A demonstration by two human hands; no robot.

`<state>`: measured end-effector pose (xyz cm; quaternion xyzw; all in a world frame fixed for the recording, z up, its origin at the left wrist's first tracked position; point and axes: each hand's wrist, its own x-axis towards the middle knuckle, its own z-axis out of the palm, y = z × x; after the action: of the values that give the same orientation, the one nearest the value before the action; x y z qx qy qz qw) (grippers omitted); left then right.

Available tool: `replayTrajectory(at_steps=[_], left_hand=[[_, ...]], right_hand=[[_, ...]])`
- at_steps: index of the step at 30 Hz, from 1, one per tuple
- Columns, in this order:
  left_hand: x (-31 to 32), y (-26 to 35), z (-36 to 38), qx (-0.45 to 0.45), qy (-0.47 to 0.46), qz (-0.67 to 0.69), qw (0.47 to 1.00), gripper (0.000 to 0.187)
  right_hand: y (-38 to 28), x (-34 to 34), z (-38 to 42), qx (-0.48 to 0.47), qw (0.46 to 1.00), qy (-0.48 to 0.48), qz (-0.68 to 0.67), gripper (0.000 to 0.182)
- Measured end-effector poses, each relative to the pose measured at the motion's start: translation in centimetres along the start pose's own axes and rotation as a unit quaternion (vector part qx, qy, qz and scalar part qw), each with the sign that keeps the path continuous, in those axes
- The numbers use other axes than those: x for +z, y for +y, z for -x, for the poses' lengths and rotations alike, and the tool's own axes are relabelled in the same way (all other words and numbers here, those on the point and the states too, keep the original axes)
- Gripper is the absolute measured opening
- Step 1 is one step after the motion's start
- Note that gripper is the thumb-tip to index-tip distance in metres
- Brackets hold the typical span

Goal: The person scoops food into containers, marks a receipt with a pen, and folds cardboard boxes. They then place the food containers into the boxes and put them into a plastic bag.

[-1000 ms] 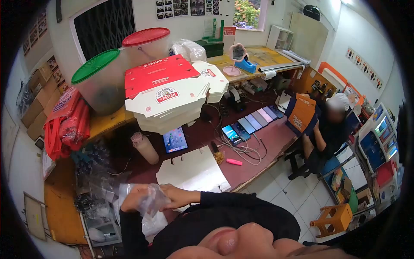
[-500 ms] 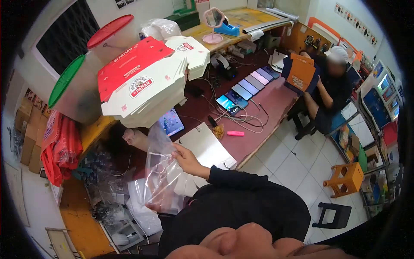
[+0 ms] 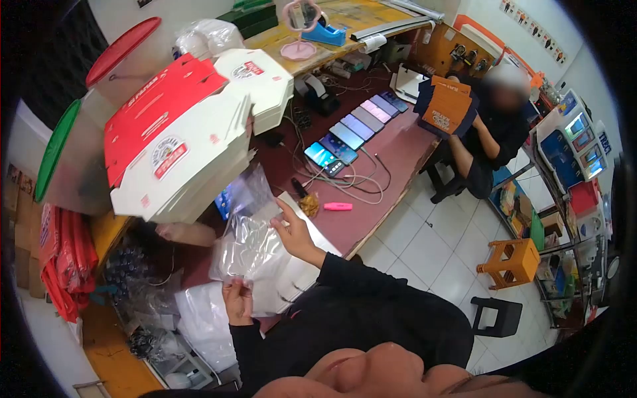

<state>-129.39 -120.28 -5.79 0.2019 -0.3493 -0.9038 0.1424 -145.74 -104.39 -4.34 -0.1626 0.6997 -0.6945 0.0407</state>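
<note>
head view: hands apart, left hand (image 3: 239, 303) pinching the near edge of a clear plastic bag (image 3: 249, 249) over a white panel (image 3: 286, 275); right hand (image 3: 295, 232) at the bag's right edge, grip unclear. a weak pinch could let it slip.

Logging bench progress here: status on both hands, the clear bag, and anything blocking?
Left hand pinching near edge of clear plastic bag. Right hand by its right edge, grip unclear. Bag partly overlaps white panel; nothing seems to block either hand.
</note>
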Motion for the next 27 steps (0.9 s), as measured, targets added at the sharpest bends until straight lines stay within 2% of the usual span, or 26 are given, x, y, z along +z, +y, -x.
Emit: replayTrajectory(at_steps=[1, 2, 3, 4, 5, 7, 8, 9, 10, 11, 12, 13, 14, 15, 16, 19, 20, 22, 24, 25, 27], left_hand=[[0.8, -1.3, -0.7, 0.000, -0.045, 0.016, 0.999, 0.008], [1.5, -2.4, -1.4, -0.022, -0.143, 0.075, 0.987, 0.012], [3.3, -3.1, -1.9, -0.022, -0.145, 0.074, 0.986, 0.012], [5.2, -4.0, -2.5, -0.010, -0.060, -0.014, 0.998, 0.015], [7.3, -5.0, -3.1, 0.002, 0.026, -0.102, 0.994, 0.019], [11.7, -7.0, -4.3, -0.003, 0.048, -0.121, 0.992, 0.024], [12.5, -8.8, -5.2, -0.011, 0.030, -0.103, 0.994, 0.028], [14.6, -10.3, -6.3, -0.017, 0.010, -0.086, 0.996, 0.031], [16.7, -12.1, -6.8, -0.053, 0.047, -0.092, 0.993, 0.040], [19.6, -14.0, -7.8, -0.052, 0.054, -0.097, 0.992, 0.040], [22.4, -15.8, -8.7, -0.096, 0.007, -0.016, 0.995, 0.039], [24.7, -17.4, -8.9, -0.143, -0.034, 0.060, 0.987, 0.039], [26.7, -19.1, -9.6, -0.147, -0.025, 0.045, 0.988, 0.039], [28.3, -20.9, -10.4, -0.094, -0.010, -0.060, 0.994, 0.036], [29.4, -21.8, -11.1, -0.040, 0.006, -0.161, 0.986, 0.032], [32.3, -23.2, -12.4, -0.027, 0.055, -0.218, 0.974, 0.030], [33.3, -23.5, -12.7, -0.019, 0.082, -0.196, 0.977, 0.016], [34.8, -24.4, -14.1, -0.010, 0.114, -0.185, 0.976, 0.012], [35.2, -25.1, -14.8, -0.003, 0.169, -0.169, 0.971, 0.018], [35.5, -25.6, -15.2, -0.002, 0.173, -0.167, 0.971, 0.018], [35.8, -26.6, -16.0, -0.059, 0.123, -0.127, 0.982, 0.016]], right_hand=[[0.5, -1.1, -0.3, -0.001, 1.000, 0.001, 0.001, 0.052], [0.9, -2.6, -0.6, -0.008, 0.998, 0.029, 0.055, 0.055], [1.2, -4.1, -1.1, -0.015, 0.992, 0.057, 0.108, 0.058], [1.5, -5.6, -1.9, -0.075, 0.976, 0.119, 0.166, 0.059], [1.8, -7.6, -2.5, -0.078, 0.976, 0.117, 0.167, 0.059], [0.8, -12.3, -4.0, -0.155, 0.937, 0.167, 0.266, 0.051], [1.1, -14.6, -4.7, -0.160, 0.953, 0.131, 0.220, 0.041], [1.4, -17.0, -5.4, -0.164, 0.954, 0.126, 0.219, 0.041], [1.7, -19.2, -5.7, -0.167, 0.971, 0.003, 0.171, 0.037], [1.9, -21.2, -6.1, -0.164, 0.972, -0.118, 0.116, 0.034], [2.1, -22.9, -6.6, -0.164, 0.968, -0.150, 0.114, 0.031], [3.4, -24.5, -6.6, -0.149, 0.973, -0.149, 0.098, 0.031], [5.0, -26.2, -7.3, -0.122, 0.976, -0.154, 0.093, 0.031], [6.0, -27.6, -8.1, -0.096, 0.978, -0.161, 0.087, 0.032], [5.6, -29.3, -9.0, -0.166, 0.967, -0.121, 0.151, 0.034], [4.7, -32.9, -11.1, -0.167, 0.970, -0.131, 0.117, 0.036], [4.6, -33.7, -11.8, -0.165, 0.975, -0.112, 0.098, 0.035], [4.1, -35.4, -13.1, -0.151, 0.976, -0.129, 0.092, 0.034], [3.9, -36.2, -14.0, -0.132, 0.977, -0.144, 0.084, 0.033], [3.8, -36.4, -14.9, -0.132, 0.973, -0.172, 0.083, 0.033], [4.0, -37.1, -16.4, -0.136, 0.965, -0.208, 0.084, 0.034]])
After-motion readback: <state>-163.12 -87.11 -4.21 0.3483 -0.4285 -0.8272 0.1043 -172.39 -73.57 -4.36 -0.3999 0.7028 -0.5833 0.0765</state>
